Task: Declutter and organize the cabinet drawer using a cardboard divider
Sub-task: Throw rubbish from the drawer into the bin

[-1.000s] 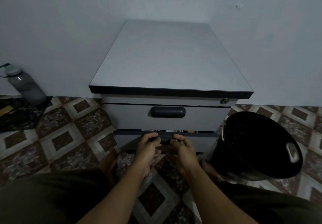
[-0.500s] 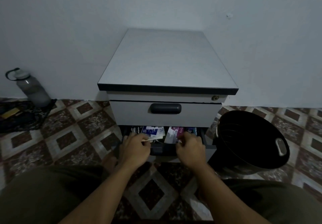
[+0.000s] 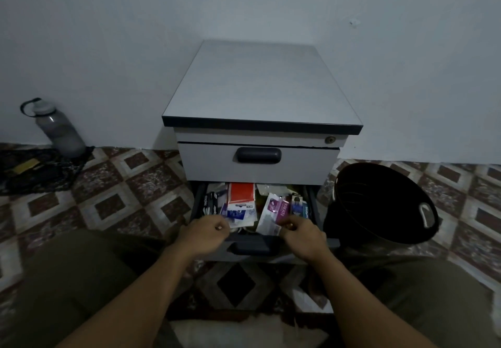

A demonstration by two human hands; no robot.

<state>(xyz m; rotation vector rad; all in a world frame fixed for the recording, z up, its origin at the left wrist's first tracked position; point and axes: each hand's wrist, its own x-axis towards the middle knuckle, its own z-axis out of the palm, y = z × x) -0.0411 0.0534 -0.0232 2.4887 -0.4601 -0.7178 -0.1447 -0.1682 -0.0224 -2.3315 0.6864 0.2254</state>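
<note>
A grey cabinet [image 3: 260, 87] stands against the wall. Its lower drawer [image 3: 252, 247] is pulled out and holds a jumble of packets: an orange-red card [image 3: 242, 192], a purple and white sachet [image 3: 273, 208], blue packets [image 3: 298, 206] and dark pens [image 3: 211, 202]. My left hand [image 3: 207, 235] grips the drawer's front edge at the left. My right hand [image 3: 303, 236] grips the same edge at the right. The upper drawer [image 3: 257, 163] is closed. No cardboard divider is in view.
A black plastic bin [image 3: 379, 204] stands right beside the drawer on the right. A grey water bottle [image 3: 58, 130] stands by the wall at far left, next to a dark mat [image 3: 38, 171]. My knees flank the drawer on the patterned tile floor [image 3: 122, 185].
The lower drawer has slid out toward me, from nearly closed to well open, showing its contents. Both hands moved back with its front edge. My head has drawn back from the cabinet.
</note>
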